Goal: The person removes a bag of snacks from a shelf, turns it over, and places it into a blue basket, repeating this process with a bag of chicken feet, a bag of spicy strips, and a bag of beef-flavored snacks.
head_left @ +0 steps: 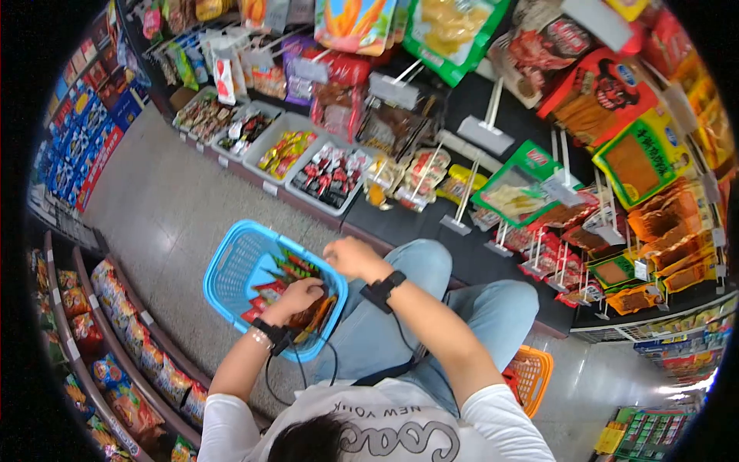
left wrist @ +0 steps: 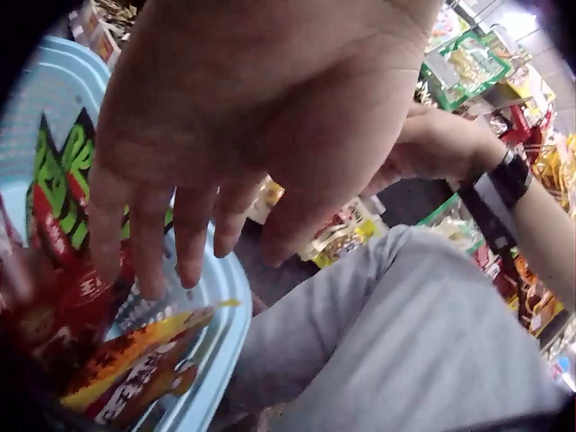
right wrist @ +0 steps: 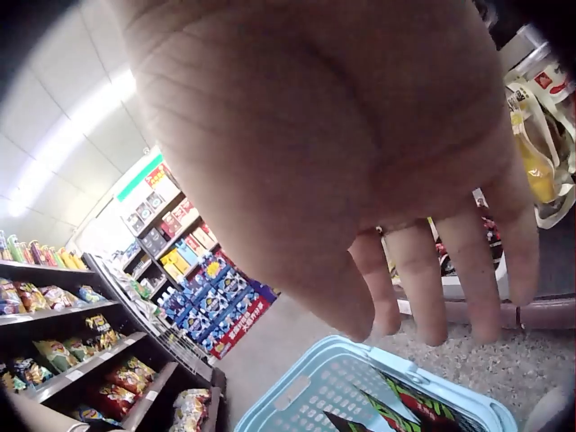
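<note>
A light blue plastic basket (head_left: 225,258) stands on the floor in front of the person's bent legs. Inside lie green-and-black snack packets (left wrist: 58,171), red packets (head_left: 267,296) and a yellow-and-brown packet (left wrist: 135,364). The left hand (head_left: 302,297) hangs over the basket, palm down, its fingers loosely extended above the packets and nothing gripped. Beyond the basket's right rim is the right hand (head_left: 350,258), near the knee. Its fingers (right wrist: 423,292) hang relaxed, with no item in them.
Ahead, grey bins (head_left: 331,181) of small wrapped snacks line a low shelf, with hanging snack bags (head_left: 523,185) to the right. Shelves of bagged snacks (head_left: 138,331) curve along the left. An orange basket (head_left: 533,377) sits behind the right leg.
</note>
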`<state>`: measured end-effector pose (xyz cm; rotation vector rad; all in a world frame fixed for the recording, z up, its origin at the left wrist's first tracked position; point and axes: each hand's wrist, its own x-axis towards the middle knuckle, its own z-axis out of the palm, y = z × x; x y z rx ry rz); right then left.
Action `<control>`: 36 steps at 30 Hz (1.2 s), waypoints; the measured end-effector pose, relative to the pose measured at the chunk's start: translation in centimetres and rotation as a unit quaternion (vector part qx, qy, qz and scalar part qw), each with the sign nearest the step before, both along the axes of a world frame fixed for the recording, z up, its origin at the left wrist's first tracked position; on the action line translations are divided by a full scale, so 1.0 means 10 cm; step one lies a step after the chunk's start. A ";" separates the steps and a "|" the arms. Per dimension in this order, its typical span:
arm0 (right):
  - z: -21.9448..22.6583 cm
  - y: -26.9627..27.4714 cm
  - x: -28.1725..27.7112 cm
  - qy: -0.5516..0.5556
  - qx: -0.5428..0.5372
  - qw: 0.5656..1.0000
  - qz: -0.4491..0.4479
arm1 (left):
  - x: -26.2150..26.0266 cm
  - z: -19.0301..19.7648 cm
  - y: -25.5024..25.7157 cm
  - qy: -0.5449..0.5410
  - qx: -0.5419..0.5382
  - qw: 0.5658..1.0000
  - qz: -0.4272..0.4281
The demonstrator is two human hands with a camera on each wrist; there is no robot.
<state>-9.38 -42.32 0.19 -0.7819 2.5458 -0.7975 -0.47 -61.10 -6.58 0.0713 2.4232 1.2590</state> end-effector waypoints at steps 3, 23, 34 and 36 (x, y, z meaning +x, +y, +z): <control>0.28 0.21 0.09 0.052 -0.108 0.991 -0.054 | -0.21 0.44 0.20 -0.001 0.127 0.992 -0.005; 3.14 2.98 1.11 0.264 -0.441 0.770 -0.379 | -0.45 3.70 2.86 -0.008 0.493 0.828 -0.267; 2.78 2.78 1.23 0.201 -0.416 0.816 -0.348 | -0.48 3.72 3.08 -0.027 0.485 0.843 -0.230; 2.65 2.72 1.19 0.212 -0.395 0.826 -0.342 | -0.55 3.69 3.06 -0.026 0.481 0.850 -0.211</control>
